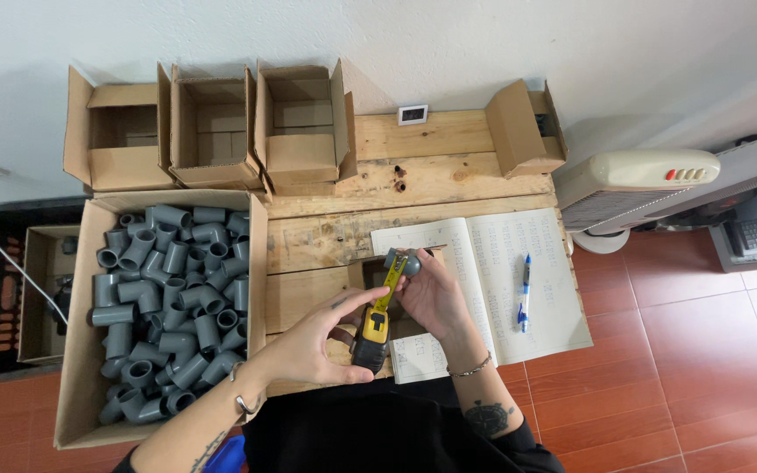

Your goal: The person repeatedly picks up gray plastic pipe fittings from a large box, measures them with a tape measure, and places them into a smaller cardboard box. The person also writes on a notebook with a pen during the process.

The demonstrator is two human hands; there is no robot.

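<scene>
Mid-frame above the worktop [326, 245], right hand [435, 293] pinched the grey pipe fitting [401, 262], left hand [308, 346] clenched the tape measure [372, 337]; fitting looked light, rigid, smooth—best gripped around its barrel.

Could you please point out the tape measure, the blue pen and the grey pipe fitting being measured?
tape measure [371, 343], head view, on its case.
blue pen [525, 293], head view, mid-barrel.
grey pipe fitting [411, 266], head view, its rounded end.

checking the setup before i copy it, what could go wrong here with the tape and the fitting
The tape measure blade is drawn out against the grey fitting held in the right hand; if the left hand slips, the blade could snap back on the fingers. The fitting is held above the open notebook; it could drop and roll.
</scene>
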